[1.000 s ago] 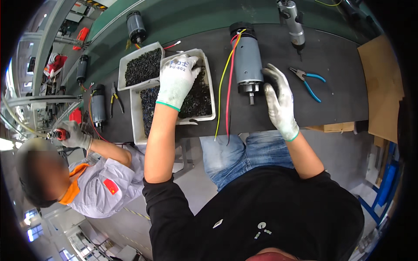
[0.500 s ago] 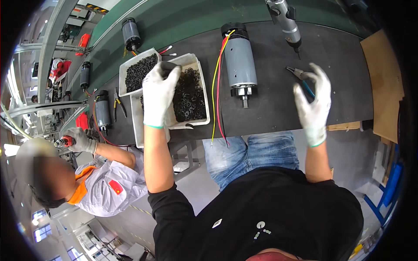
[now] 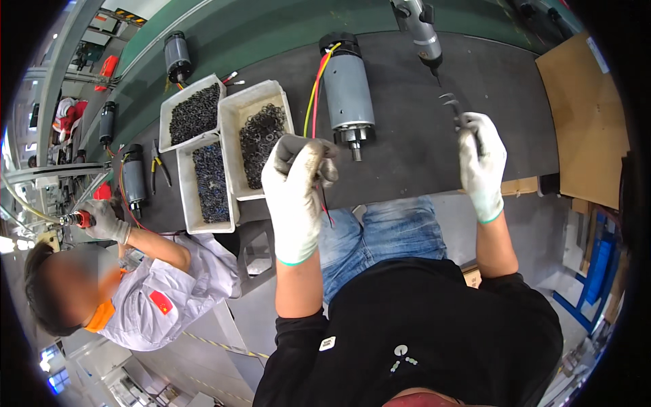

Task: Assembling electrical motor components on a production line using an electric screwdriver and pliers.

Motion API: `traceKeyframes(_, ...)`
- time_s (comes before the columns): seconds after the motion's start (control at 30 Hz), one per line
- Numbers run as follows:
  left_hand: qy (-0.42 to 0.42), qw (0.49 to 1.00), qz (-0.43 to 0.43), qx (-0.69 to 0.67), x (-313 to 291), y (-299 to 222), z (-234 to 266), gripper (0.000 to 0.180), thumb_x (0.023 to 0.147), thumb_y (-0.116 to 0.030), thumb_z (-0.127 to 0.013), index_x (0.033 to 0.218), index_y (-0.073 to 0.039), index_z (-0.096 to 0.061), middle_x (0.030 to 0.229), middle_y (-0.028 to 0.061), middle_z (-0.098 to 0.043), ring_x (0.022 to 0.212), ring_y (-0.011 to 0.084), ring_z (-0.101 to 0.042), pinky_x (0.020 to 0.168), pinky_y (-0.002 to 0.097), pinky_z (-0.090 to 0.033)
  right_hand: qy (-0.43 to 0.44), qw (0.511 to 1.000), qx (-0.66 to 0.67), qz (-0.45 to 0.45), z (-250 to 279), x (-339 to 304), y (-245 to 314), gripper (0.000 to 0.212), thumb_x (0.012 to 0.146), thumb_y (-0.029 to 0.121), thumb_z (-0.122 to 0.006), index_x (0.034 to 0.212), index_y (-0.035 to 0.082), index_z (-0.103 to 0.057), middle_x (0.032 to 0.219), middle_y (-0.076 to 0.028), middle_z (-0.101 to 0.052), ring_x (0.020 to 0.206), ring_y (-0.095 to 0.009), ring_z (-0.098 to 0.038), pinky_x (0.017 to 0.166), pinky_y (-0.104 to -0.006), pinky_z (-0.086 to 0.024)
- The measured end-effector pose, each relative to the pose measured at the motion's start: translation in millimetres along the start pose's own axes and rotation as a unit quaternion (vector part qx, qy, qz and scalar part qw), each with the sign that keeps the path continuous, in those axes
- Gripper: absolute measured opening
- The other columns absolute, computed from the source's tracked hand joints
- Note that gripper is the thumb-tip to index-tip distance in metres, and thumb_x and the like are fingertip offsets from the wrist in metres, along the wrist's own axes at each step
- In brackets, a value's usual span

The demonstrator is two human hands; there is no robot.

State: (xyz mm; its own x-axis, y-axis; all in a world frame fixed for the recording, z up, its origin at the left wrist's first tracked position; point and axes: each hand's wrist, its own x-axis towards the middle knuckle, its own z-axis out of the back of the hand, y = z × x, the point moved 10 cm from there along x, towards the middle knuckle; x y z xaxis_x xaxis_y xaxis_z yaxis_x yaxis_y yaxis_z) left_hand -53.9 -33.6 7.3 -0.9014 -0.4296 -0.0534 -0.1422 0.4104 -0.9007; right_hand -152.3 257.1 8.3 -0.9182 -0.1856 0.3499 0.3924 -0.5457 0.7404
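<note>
My left hand, gloved in white, hovers over the table edge in front of the white bin of dark rings. Its fingers are curled together, and whatever they pinch is hidden or too small to make out. In my right hand, also gloved, are pliers with their thin jaws pointing away from me and the handles covered by the glove. Between the hands stands a grey cylindrical motor, its shaft end toward me. Red and yellow wires run down its left side, partly behind my left hand.
Two more white bins hold small black parts and dark bluish parts. A grey power screwdriver hangs beyond the pliers. A cardboard sheet borders the right. Cutters and other motors lie left, near a co-worker.
My left hand has moved right, away from over the ring bin, with its fingers curled. The right hand has closed on the pliers and lifted them from the table. The view has shifted slightly.
</note>
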Motion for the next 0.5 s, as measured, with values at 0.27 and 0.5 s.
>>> traceKeyframes(0.27, -0.057, 0.992, 0.014, -0.113, -14, 30, -18, 0.012, 0.098, -0.010, -0.068, 0.091, -0.002, -0.063, 0.087, 0.0121, -0.072, 0.067, 0.0143, -0.066, 0.060, 0.0251, -0.049, 0.052, 0.967, 0.029, 0.248, -31, -15, 100, 0.026, 0.081, 0.018, -0.079, 0.088, 0.001, -0.061, 0.110, -0.018, -0.067, 0.100, -0.035, -0.065, 0.085, -0.0412, -0.054)
traceKeyframes(0.5, -0.054, 0.998, -0.008, -0.030, -17, 33, -13, 0.013, 0.099, -0.015, -0.069, 0.094, -0.005, -0.064, 0.088, 0.0095, -0.072, 0.069, 0.0154, -0.067, 0.059, 0.0285, -0.052, 0.081, 0.969, 0.030, 0.233, -44, -16, 96, 0.027, 0.076, 0.014, -0.081, 0.089, 0.002, -0.060, 0.113, -0.017, -0.066, 0.103, -0.036, -0.064, 0.086, -0.0423, -0.053)
